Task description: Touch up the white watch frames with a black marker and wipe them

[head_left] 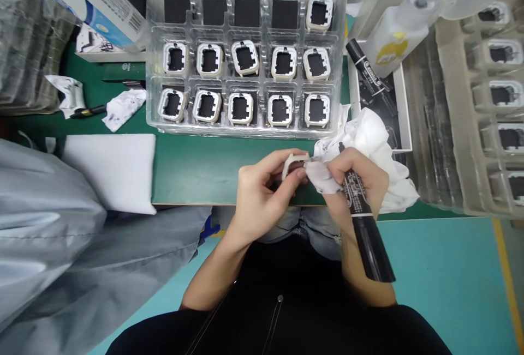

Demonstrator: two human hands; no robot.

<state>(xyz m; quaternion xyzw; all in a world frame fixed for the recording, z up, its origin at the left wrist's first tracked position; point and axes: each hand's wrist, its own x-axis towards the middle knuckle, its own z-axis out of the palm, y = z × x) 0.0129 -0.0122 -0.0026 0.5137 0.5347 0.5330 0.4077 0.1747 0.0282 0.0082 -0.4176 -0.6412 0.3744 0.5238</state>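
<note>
My left hand [262, 194] pinches a pale watch-case frame [291, 163] between thumb and fingers, just above the table's front edge. My right hand [362, 178] is closed around a black marker pen [364, 224], its thick end pointing down towards me. A small stained white cloth [323, 178] is wrapped over a right fingertip and meets the frame's right side. The marker's other end is partly hidden by the fingers. Behind the hands stands a clear plastic tray [245, 132] with rows of similar frames on black pads; several back-row pockets show only the pads.
A crumpled white cloth [368, 131] lies right of my hands, beside a white box [405, 126] holding markers. A pump bottle [395, 38] and more stacked trays [450, 126] stand right. A white foam sheet [110, 169] and stained wipes [123, 108] lie left, near a grey-clothed person [49, 235].
</note>
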